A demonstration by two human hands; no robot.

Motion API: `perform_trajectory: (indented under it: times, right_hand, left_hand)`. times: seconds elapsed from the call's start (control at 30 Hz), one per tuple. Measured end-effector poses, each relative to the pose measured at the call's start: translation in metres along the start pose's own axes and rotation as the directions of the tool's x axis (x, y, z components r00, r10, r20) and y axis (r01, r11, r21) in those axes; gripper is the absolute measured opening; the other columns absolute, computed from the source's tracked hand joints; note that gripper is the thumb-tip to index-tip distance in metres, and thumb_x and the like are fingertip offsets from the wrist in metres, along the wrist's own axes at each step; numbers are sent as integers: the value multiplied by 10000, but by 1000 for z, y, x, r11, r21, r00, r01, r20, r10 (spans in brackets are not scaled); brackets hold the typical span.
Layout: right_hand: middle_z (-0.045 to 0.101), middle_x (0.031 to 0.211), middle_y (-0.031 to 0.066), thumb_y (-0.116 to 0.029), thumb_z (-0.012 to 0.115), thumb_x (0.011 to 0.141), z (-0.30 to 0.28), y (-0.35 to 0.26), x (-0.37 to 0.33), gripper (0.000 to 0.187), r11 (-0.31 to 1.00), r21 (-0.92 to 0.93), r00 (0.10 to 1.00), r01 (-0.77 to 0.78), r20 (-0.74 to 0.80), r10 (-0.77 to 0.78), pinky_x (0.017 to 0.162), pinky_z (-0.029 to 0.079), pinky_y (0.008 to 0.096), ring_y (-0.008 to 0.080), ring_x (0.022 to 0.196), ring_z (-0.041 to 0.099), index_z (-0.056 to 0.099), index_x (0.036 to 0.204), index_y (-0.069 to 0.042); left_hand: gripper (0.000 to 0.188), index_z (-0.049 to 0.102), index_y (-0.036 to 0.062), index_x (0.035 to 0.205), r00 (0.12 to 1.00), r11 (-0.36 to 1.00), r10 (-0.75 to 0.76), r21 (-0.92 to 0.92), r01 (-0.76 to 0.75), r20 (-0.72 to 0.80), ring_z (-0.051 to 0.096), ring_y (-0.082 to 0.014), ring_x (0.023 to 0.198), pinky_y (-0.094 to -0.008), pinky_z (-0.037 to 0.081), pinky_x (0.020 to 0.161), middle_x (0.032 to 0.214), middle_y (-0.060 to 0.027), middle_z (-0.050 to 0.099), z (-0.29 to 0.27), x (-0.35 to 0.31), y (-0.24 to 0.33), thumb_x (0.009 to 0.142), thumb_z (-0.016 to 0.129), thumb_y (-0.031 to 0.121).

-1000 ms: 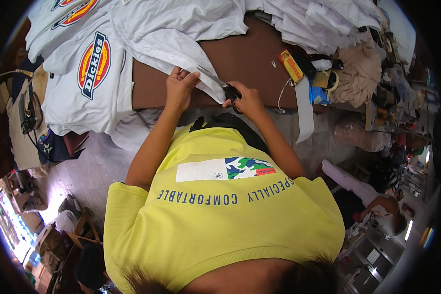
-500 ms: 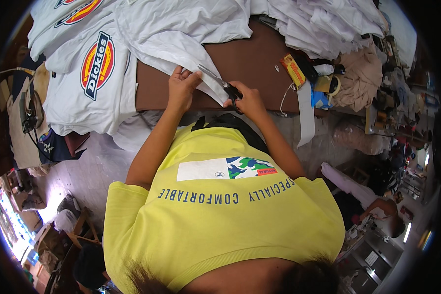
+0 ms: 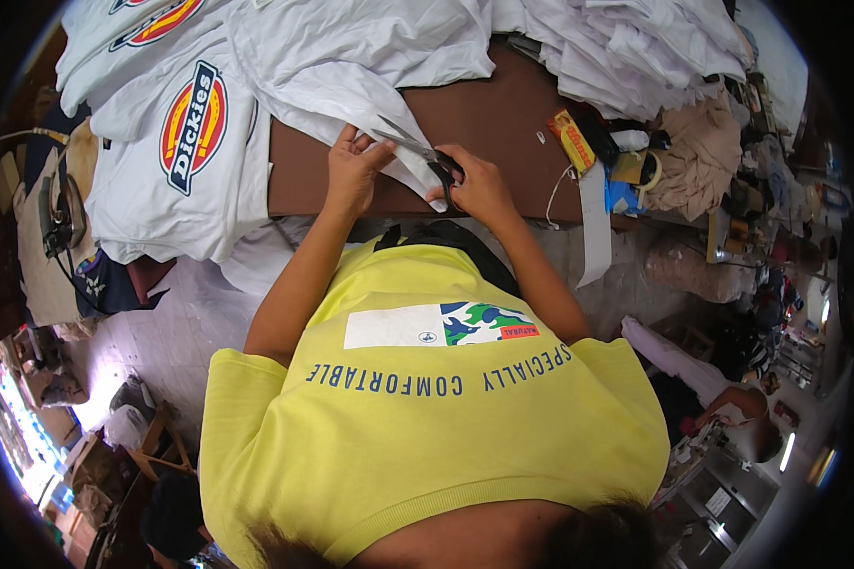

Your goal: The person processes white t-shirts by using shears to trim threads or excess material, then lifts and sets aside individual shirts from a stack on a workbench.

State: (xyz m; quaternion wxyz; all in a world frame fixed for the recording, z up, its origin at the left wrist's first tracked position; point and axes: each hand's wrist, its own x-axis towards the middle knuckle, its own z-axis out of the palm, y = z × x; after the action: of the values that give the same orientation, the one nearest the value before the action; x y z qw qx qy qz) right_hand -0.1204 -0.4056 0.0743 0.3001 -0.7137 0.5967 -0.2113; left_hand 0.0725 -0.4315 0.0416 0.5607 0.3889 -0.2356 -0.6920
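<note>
My left hand [image 3: 354,176] pinches the lower edge of a white T-shirt [image 3: 346,71] between thumb and fingers. In my right hand [image 3: 482,188] is a pair of scissors [image 3: 443,169] with black handles. Its metal blades stand apart and point left across the white cloth, close to my left fingertips. A narrow end of the cloth hangs down beside the scissors' handles, near my right fingers. Whether the blades touch the cloth I cannot tell.
Another white T-shirt [image 3: 128,204] with a red, yellow and dark blue print lies left on the brown table [image 3: 503,123]. White cloth [image 3: 626,47] is heaped at the far right. A yellow box [image 3: 569,139] and tape roll [image 3: 651,169] lie at right. Behind sits another person [image 3: 745,403].
The scissors' blades have spread and turned a little, and my right hand has shifted slightly to the left. My left hand keeps its hold on the cloth.
</note>
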Motion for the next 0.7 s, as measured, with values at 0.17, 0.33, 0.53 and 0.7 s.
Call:
perform_trajectory:
  times: [0.17, 0.33, 0.53, 0.7]
  right_hand:
    - [592, 681, 129, -415, 783, 547, 13, 25, -9, 664, 996, 33, 993, 78, -93, -75, 576, 462, 363, 316, 663, 611, 556, 1092, -112]
    - [553, 684, 88, -368, 807, 534, 7, 11, -3, 680, 999, 32, 998, 31, -48, -29, 564, 451, 347, 262, 620, 571, 548, 1114, -125]
    - [545, 678, 88, -356, 813, 520, 3, -10, 11, 696, 999, 38, 999, -33, 3, 33, 581, 448, 327, 240, 617, 552, 540, 1122, -139]
    - [564, 654, 122, -323, 812, 543, 15, 9, 7, 633, 997, 67, 997, 34, -69, -30, 541, 449, 349, 279, 579, 577, 558, 1078, -100]
  left_hand:
    - [348, 476, 39, 1093, 1000, 1000, -25, -14, 25, 3, 597, -141, 841, -284, 504, 754, 940, -50, 607, -5, 5, 0, 778, 592, -55]
    - [316, 492, 38, 1070, 1000, 999, -9, -41, 10, 5, 593, -136, 838, -281, 500, 759, 927, -41, 601, -9, 9, 7, 781, 588, -47]
    - [313, 496, 38, 1062, 1000, 1000, 11, 0, -11, 8, 591, -137, 845, -286, 501, 768, 941, -46, 599, -6, 8, 9, 777, 594, -44]
    - [317, 499, 32, 1061, 1000, 1000, -15, -20, 15, -8, 590, -132, 843, -280, 500, 760, 940, -43, 597, -5, 9, 13, 772, 602, -46]
